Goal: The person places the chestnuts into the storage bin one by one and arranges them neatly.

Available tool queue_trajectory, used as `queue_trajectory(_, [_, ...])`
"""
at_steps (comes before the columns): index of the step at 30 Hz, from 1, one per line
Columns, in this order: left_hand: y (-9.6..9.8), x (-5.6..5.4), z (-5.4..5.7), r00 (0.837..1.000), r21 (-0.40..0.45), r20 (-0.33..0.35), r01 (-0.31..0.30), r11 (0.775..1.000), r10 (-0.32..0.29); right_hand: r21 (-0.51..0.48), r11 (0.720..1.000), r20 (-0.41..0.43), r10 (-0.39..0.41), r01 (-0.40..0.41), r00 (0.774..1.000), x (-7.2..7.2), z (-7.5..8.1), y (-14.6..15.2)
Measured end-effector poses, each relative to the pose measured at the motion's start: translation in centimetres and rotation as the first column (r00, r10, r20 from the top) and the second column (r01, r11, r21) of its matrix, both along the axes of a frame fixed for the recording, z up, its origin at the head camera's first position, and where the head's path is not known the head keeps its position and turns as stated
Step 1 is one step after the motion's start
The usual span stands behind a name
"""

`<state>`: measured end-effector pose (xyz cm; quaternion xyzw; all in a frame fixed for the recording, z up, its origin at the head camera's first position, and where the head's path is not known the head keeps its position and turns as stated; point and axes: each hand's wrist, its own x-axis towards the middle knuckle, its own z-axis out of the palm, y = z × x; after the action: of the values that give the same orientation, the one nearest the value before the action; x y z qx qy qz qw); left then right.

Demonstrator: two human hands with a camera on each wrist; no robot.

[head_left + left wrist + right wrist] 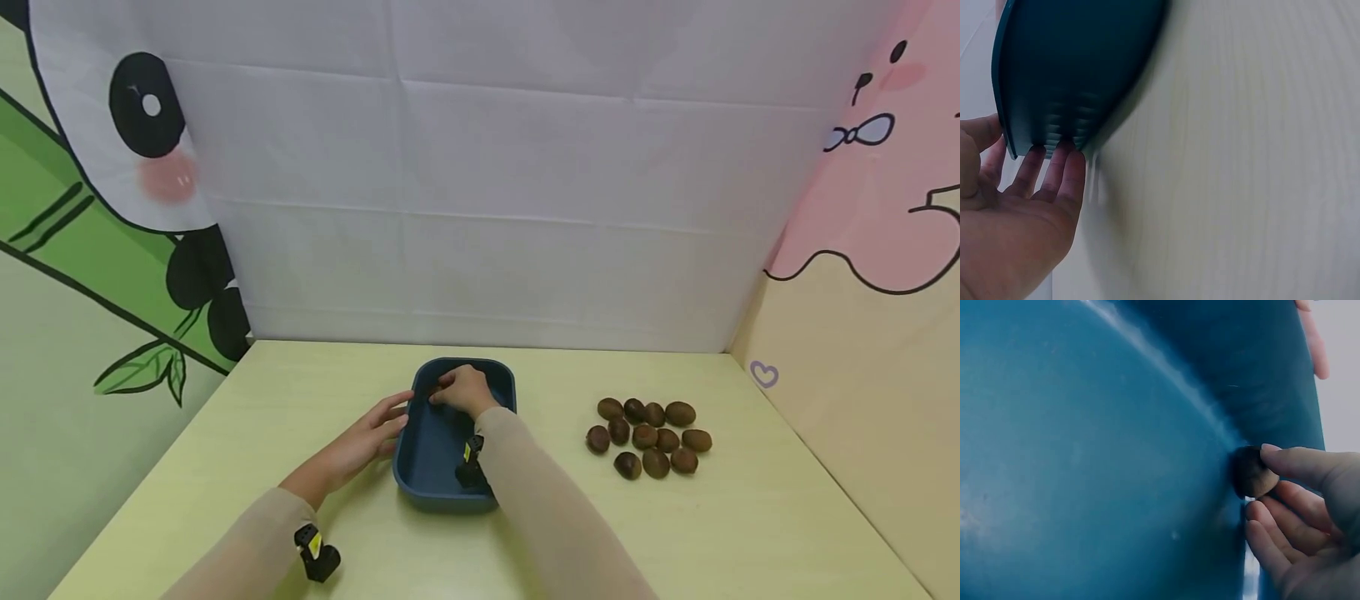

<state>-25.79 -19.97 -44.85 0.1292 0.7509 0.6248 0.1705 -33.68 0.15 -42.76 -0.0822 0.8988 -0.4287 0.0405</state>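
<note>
A dark blue rectangular bin (438,479) stands on the table. Inside it, near the far left corner, my right hand (467,392) pinches a brown chestnut (1254,472) between thumb and fingers. The right wrist view has the chestnut low against the bin's floor and wall. My left hand (363,442) touches the bin's left side from outside, its fingers (1054,175) extended against the outer wall and up at the rim. To the right of the bin, several chestnuts (645,437) lie in loose rows on the table.
The pale wood-grain table (750,533) ends at a white cloth backdrop (495,275) behind the bin. Cartoon-printed panels stand along the left and right sides. Small black wrist cameras are strapped to both sleeves, the right one over the bin.
</note>
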Motion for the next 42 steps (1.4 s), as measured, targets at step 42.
queue_trajectory(42, [0.1, 0.4, 0.4, 1.000, 0.007, -0.020, 0.010, 1.000, -0.010, 0.258, 0.899, 0.034, 0.357, -0.353, 0.933, 2.9, 4.0, 21.4])
